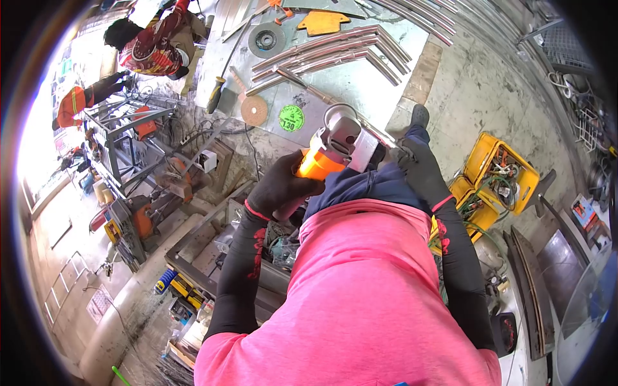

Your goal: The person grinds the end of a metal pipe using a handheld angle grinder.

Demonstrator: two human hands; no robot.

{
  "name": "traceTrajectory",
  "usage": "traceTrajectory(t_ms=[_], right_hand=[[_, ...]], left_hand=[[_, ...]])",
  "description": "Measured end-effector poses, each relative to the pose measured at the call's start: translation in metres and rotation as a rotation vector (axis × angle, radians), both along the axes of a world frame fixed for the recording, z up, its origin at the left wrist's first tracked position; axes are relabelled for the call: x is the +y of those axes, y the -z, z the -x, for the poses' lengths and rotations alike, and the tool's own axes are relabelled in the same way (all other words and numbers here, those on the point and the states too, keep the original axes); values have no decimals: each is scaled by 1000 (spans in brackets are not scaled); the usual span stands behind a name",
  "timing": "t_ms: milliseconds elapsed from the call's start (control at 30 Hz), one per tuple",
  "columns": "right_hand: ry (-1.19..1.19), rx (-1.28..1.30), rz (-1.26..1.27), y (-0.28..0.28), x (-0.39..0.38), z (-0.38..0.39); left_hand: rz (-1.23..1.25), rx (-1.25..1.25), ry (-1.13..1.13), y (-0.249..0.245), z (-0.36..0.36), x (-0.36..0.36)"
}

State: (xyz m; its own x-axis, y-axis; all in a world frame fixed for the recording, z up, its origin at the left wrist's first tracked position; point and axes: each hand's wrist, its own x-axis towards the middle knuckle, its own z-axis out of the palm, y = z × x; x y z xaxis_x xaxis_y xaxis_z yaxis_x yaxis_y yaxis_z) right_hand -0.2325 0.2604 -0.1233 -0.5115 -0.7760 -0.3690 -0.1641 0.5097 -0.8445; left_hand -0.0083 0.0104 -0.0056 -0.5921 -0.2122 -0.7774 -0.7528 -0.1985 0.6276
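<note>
My left hand [286, 183], in a black glove, is closed around the orange body of an angle grinder [322, 161]. The grinder's metal head and round disc face the metal sheet. A thin shiny metal tube [376, 130] runs behind the grinder head toward my right hand [421, 168]. That gloved hand is closed at the tube's near end, its fingertips partly hidden. Farther out, several bent metal tubes [335, 51] lie side by side on the sheet [367, 93]. Near them are a green round disc [291, 118] and a brown disc [255, 110].
A grey flap disc [266, 40], a yellow magnet square [322, 22] and a screwdriver [215, 94] lie on the sheet. Yellow toolbox trays [479, 161] with cables stand right. A metal frame [129, 122] stands left; a person in red [151, 51] crouches at the upper left.
</note>
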Motion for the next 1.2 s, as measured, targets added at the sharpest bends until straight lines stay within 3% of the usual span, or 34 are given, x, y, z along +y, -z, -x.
traceTrajectory(t_ms=[33, 100, 267, 500, 600, 900, 967, 1000, 1067, 1100, 1200], right_hand=[[0, 3, 1, 3, 1, 1], [30, -248, -94, -2, 0, 4], [28, -183, -85, -6, -1, 2], [6, 56, -51, 8, 0, -8], [9, -97, -129, 9, -2, -11], [41, -176, -56, 14, -1, -14], [54, -173, -54, 17, -1, -19], [65, -173, -55, 17, -2, -21], [52, -173, -87, 5, -4, -20], [40, -173, -124, -3, -7, -19], [-16, -105, -130, -5, -6, -19]], left_hand=[[-37, -17, -21, 3, 0, -1], [-78, -32, -38, 9, -2, -1], [-273, 19, -183, 16, -5, -2], [-267, 0, -168, 11, -2, 3], [-224, 2, -139, 9, -1, 6], [-269, 15, -229, 10, -1, 17], [40, 101, -126, -2, 3, 29], [44, 101, -125, 2, -4, 32], [760, 32, 260, 14, -23, 39], [913, 107, 283, 12, -23, 43], [1029, 101, 428, 5, -16, 49]])
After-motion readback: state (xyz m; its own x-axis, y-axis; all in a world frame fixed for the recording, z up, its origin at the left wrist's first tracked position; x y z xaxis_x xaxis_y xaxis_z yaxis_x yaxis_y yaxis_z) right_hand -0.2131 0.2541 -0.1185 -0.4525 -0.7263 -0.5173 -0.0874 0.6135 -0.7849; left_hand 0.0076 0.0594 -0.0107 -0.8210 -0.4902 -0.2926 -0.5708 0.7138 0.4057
